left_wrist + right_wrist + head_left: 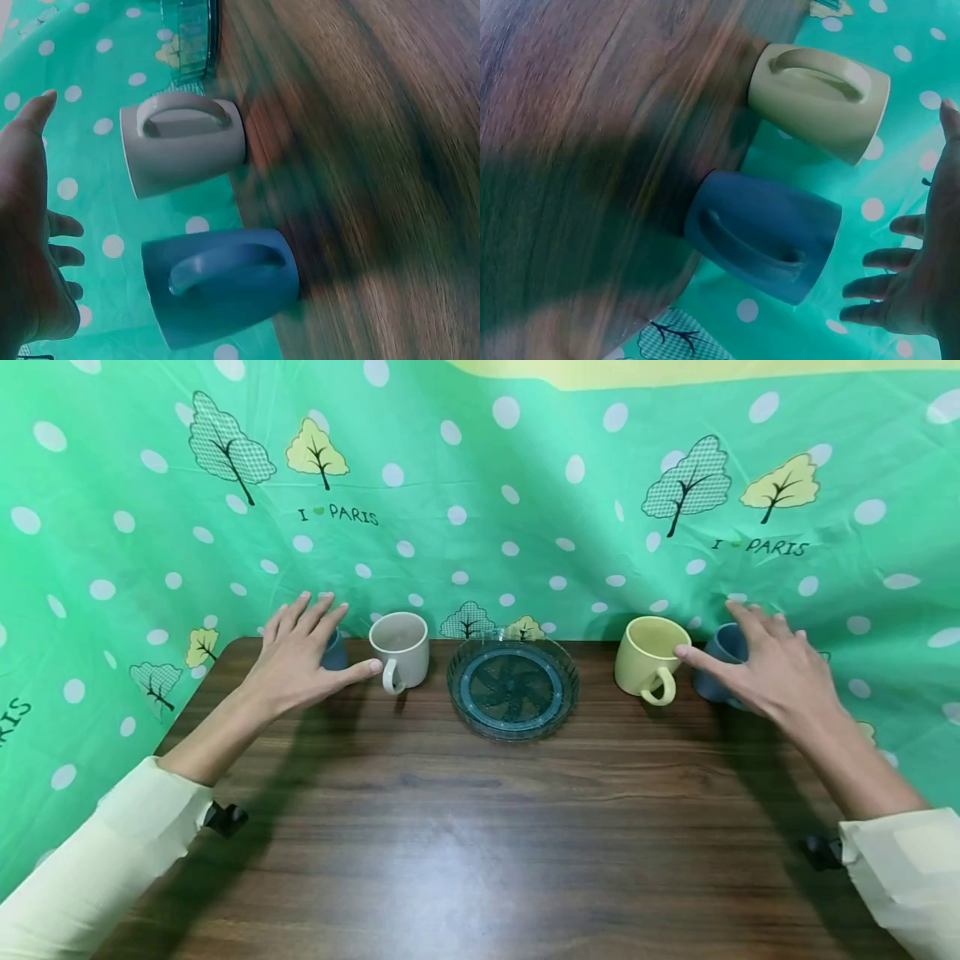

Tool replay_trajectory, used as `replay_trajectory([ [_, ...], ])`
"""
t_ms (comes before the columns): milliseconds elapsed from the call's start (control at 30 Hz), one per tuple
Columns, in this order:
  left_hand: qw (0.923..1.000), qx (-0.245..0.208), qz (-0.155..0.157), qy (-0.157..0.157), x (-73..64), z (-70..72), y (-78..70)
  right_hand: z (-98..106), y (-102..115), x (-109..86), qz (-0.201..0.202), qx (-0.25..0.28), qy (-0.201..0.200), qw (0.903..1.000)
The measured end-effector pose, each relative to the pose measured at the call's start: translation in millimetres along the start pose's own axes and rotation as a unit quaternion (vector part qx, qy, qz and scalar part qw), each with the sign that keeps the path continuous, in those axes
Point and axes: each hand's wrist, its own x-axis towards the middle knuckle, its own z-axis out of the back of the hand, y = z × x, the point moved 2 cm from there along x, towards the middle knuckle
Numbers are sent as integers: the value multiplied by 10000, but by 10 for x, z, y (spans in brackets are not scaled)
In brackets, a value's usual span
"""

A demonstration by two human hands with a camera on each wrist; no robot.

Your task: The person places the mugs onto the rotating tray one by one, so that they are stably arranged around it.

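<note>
My left hand [296, 652], fingers spread, hovers above a blue mug [225, 296] and hides much of it in the head view. Its thumb reaches toward a white mug [408, 660] just to the right. On the other side my right hand [780, 668] is spread over a second blue mug [765, 232]. The right thumb overlaps the rim of a yellow mug [637, 660] in the head view. Neither hand grips anything. All these mugs stand upright, the white and yellow handles facing me.
Between the white and yellow mugs lies a round, clear, dark-tinted dish [513, 731] with a ribbed rim. The brown wooden table [480, 835] ends just behind the mugs, against a green dotted cloth [510, 468]. Black wrist devices [225, 818] sit under the sleeves.
</note>
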Motion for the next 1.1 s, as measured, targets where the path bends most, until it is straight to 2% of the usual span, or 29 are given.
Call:
replay_trajectory([
  [133, 9999, -111, -71, 85, -1, -14, -65, -4, 3, -36, -171, -28, 105, 9998],
  [333, 9993, -299, -232, -44, -34, -49, -128, -34, 60, -78, -249, 148, -19, 9996],
  [600, 9973, -337, -612, -228, -71, -110, -182, -49, 106, -133, -43, 367, -395, 9985],
  [867, 9941, -425, -985, -176, -114, -159, -326, -78, 103, -226, 229, 576, -1032, 9927],
  [1100, 9927, -560, -1064, -119, -125, -241, -396, -87, 104, -279, 395, 661, -1316, 9883],
])
